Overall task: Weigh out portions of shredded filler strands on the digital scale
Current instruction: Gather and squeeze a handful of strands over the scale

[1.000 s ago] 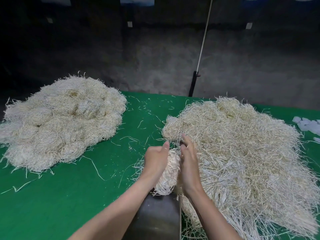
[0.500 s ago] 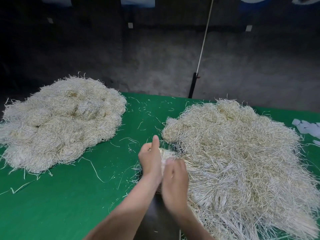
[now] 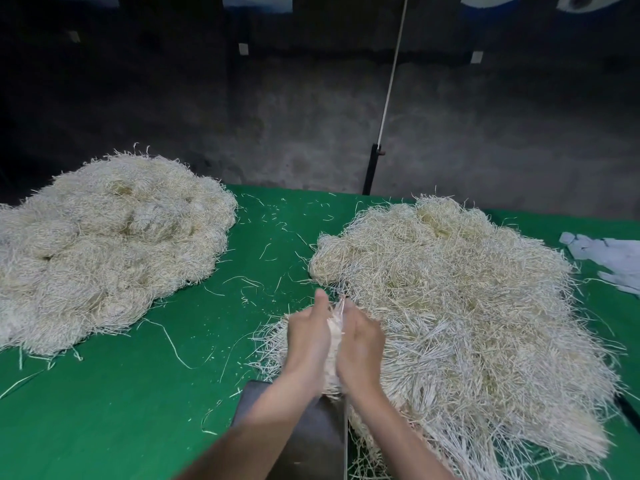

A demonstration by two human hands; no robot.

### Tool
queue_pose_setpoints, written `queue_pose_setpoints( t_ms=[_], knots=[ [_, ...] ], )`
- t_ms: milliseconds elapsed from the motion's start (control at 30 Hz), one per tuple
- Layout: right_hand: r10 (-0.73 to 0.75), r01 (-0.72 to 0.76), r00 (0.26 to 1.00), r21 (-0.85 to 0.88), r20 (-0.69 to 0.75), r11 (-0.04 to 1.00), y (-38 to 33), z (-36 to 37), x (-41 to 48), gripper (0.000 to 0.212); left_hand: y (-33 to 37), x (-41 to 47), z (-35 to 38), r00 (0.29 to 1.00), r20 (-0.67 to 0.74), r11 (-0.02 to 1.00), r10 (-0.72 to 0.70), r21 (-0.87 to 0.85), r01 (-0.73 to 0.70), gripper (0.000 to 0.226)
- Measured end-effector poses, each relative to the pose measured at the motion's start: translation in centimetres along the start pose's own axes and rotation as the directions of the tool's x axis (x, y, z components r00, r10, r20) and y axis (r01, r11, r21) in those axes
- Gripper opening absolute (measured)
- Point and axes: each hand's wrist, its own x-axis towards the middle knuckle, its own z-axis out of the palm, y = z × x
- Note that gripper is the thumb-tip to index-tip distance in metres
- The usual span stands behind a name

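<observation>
On the green table [image 3: 121, 410], a finished-looking pile [image 3: 107, 244] lies far left; centre, left hand [image 3: 306, 336] and right hand [image 3: 360, 344] press a bundle [image 3: 335, 327] between closed palms above the dark scale [image 3: 304, 434], beside the loose heap [image 3: 460, 317]. Gathering a portion; next, lower it onto the scale.

open green tabletop [image 3: 114, 403] lies front left and in a lane between the left heap [image 3: 104, 244] and right heap [image 3: 460, 306]. white scraps [image 3: 609, 254] crowd the right edge; a dark tray [image 3: 304, 434] blocks near centre.
</observation>
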Motion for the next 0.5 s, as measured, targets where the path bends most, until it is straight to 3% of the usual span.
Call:
queue_pose_setpoints(
  t_ms=[100, 233, 300, 367, 433, 500],
  knots=[
    [-0.099, 0.104, 0.993, -0.091, 0.057, 0.990, -1.1, 0.9, -2.2, 0.043, 1.7, 1.0, -0.4, 0.999, -0.035, 1.000, 0.027, -0.014, -0.028, 0.039],
    [0.026, -0.027, 0.999, 0.073, 0.022, 0.997, -0.5, -1.2, 0.7, 0.039, -0.1, -1.0, 0.3, 0.995, 0.092, 0.999, -0.027, -0.023, 0.029, 0.030],
    [-0.075, 0.077, 0.995, 0.026, -0.064, 0.997, -1.1, -0.6, -0.6, 0.049, 0.6, -0.4, 0.1, 0.996, 0.086, 0.997, 0.007, -0.075, 0.000, 0.033],
    [-0.216, 0.210, 0.976, -0.142, -0.024, 0.967, -1.6, 0.5, -2.0, 0.044, 1.1, 0.6, -0.2, 0.997, 0.018, 0.994, 0.076, -0.085, -0.074, 0.036],
    [-0.171, 0.167, 0.985, -0.135, -0.020, 0.977, -0.9, 0.2, -1.2, 0.045, 0.1, 0.7, -0.1, 0.996, 0.025, 0.994, 0.080, -0.075, -0.078, 0.032],
    [-0.053, 0.052, 0.998, -0.051, -0.025, 0.997, -0.5, -0.9, 0.5, 0.027, -1.0, 0.7, 0.2, 0.997, 0.032, 0.996, 0.076, 0.051, -0.078, 0.029]
  ],
)
